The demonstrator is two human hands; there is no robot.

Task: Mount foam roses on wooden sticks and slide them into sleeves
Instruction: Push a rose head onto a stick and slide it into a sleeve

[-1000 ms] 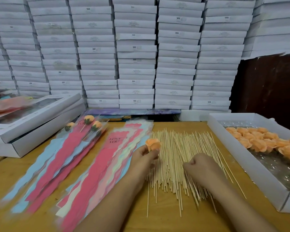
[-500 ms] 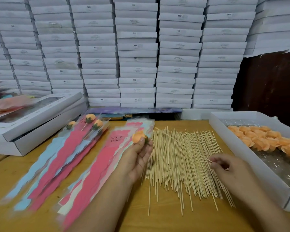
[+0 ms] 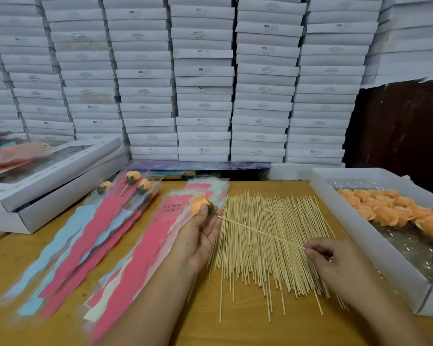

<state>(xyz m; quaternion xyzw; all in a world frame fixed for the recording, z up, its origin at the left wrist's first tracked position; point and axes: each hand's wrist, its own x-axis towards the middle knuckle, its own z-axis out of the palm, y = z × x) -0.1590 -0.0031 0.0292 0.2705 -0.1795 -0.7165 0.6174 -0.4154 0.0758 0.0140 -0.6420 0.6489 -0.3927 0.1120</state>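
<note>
Just left of the frame's centre, a peach-orange foam rose with a green base (image 3: 200, 204) is pinched between the thumb and fingertips of the left hand (image 3: 201, 237), palm turned up, the other fingers loosely straight. A single thin pale wooden stick (image 3: 260, 233) runs slantwise from the rose's green base down to the right; its tip sits at the base, though whether it has entered cannot be told. The stick's lower end is pinched between thumb and forefinger of the right hand (image 3: 335, 260), whose remaining fingers are curled under.

Beneath both lies a broad spread of loose wooden sticks (image 3: 265, 248) on the yellow-brown wooden table (image 3: 15, 258). Left of the left hand is a fanned stack of pink, pale blue and cream printed sleeves (image 3: 140, 248), the top one lettered "LOVE YOU". Further left, a second pile of sleeves (image 3: 68, 245) holds three finished roses on sticks (image 3: 133, 177) at its upper end. At the right edge, a shallow white cardboard tray (image 3: 355, 236) holds many more peach foam roses (image 3: 385, 208). At the left edge lie flat white window-lid boxes (image 3: 55, 176), and stacked white boxes (image 3: 203, 78) fill the background.
</note>
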